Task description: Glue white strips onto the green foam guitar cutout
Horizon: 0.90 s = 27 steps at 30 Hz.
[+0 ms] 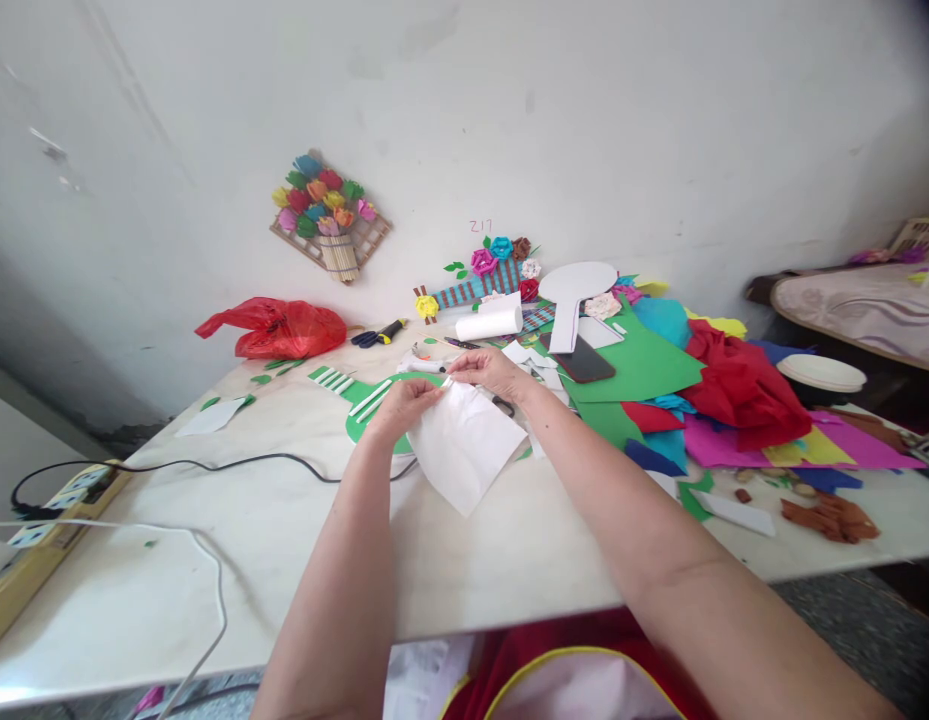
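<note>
A thin white sheet of paper (468,450) hangs between my two hands over the table. My left hand (405,405) pinches its upper left edge. At the top edge, my right hand (488,370) also has its fingers closed on the paper, which is bunched or rolled there. Behind my left hand lies a green guitar-like cutout (359,428) with narrow white strips across it; the sheet and my hands hide part of it. A white glue gun (421,364) rests just beyond my hands. Dark scissor handles (503,405) show under my right wrist.
A black cable (231,462) crosses the table from the power strip (66,515) at left. Scissors (378,334) and a red plastic bag (276,328) lie behind. Coloured paper (636,350), a phone (580,358) and a white paddle-shaped cutout (576,285) crowd the right side.
</note>
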Motion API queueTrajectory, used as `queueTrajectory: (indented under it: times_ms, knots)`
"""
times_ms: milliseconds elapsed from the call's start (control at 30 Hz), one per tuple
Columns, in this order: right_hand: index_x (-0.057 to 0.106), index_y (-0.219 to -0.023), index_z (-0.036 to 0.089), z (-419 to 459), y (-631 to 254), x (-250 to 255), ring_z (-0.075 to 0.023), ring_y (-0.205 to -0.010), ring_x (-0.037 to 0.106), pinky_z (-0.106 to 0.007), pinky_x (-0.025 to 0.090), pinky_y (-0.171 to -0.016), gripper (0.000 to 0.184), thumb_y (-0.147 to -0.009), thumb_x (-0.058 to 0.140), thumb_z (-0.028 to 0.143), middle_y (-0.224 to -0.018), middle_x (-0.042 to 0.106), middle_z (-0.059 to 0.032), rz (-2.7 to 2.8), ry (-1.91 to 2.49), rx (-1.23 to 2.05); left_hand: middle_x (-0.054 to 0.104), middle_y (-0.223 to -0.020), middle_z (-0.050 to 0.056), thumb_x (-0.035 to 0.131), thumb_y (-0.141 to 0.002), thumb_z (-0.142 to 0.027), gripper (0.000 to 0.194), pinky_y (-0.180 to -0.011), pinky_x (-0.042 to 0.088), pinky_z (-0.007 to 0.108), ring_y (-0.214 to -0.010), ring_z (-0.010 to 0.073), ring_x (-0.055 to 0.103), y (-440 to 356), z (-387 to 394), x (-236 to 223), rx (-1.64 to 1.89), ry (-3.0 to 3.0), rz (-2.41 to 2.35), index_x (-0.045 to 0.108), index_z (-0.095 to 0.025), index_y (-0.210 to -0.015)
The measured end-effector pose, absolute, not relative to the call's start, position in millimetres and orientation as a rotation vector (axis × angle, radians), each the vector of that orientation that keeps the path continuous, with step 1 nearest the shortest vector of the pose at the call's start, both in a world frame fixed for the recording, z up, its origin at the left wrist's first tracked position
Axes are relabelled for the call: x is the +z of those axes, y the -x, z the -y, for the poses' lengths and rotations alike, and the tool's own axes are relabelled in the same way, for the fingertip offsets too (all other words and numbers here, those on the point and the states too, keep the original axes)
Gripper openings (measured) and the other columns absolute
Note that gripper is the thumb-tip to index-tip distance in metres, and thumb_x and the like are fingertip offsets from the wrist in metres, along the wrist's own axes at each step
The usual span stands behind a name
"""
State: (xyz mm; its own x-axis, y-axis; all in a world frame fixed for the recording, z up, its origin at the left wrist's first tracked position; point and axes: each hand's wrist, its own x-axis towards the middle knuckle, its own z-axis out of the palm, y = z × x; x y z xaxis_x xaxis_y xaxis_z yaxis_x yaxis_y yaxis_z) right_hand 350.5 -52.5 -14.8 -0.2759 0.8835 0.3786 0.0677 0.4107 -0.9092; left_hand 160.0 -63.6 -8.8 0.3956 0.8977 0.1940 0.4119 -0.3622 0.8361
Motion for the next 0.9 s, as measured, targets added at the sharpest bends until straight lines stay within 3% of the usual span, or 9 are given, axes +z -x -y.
queueTrajectory:
  times_ms: [200,400,600,900]
  knots:
    - [0.066,-0.081,0.012,54.9,-351.6,-13.5,-0.0087,-0.061,0.049,-0.023,0.039,-0.061,0.026,-0.062,0.068,0.030,-0.071,0.061,-0.0014,1.658,0.857,1.043,0.058,-0.064,0.001,0.057,-0.066,-0.049,0.041,-0.049,0.032,0.021,-0.053,0.0100,0.045,-158.7,61.0,-11.8,0.873,-1.946,-1.032,0.066,-0.012,-0.081]
    - [0.065,-0.088,0.012,65.4,-348.1,-3.5,-0.0068,-0.051,0.042,-0.022,0.033,-0.052,0.037,-0.073,0.056,0.045,-0.059,0.051,0.0015,1.571,0.838,1.155,0.058,-0.064,0.001,0.058,-0.066,-0.048,0.039,-0.049,0.034,0.021,-0.055,0.0109,0.047,-158.0,62.3,-9.1,0.913,-1.979,-1.049,0.067,-0.012,-0.078]
    - [0.062,-0.075,0.012,68.4,-342.4,1.1,-0.0054,-0.045,0.036,-0.021,0.029,-0.045,0.038,-0.068,0.061,0.049,-0.050,0.042,0.0045,1.560,0.913,1.119,0.055,-0.061,0.001,0.057,-0.067,-0.046,0.037,-0.047,0.032,0.020,-0.055,0.0105,0.043,-159.6,62.8,-7.7,0.941,-2.042,-1.079,0.067,-0.012,-0.074]
    - [0.058,-0.076,0.013,64.5,-342.0,-2.0,-0.0064,-0.045,0.042,-0.021,0.031,-0.045,0.041,-0.065,0.063,0.053,-0.054,0.050,0.0022,1.489,0.956,1.250,0.055,-0.061,0.001,0.054,-0.067,-0.044,0.035,-0.048,0.033,0.020,-0.056,0.0108,0.042,-161.9,62.6,-8.2,0.959,-2.090,-1.137,0.067,-0.012,-0.073]
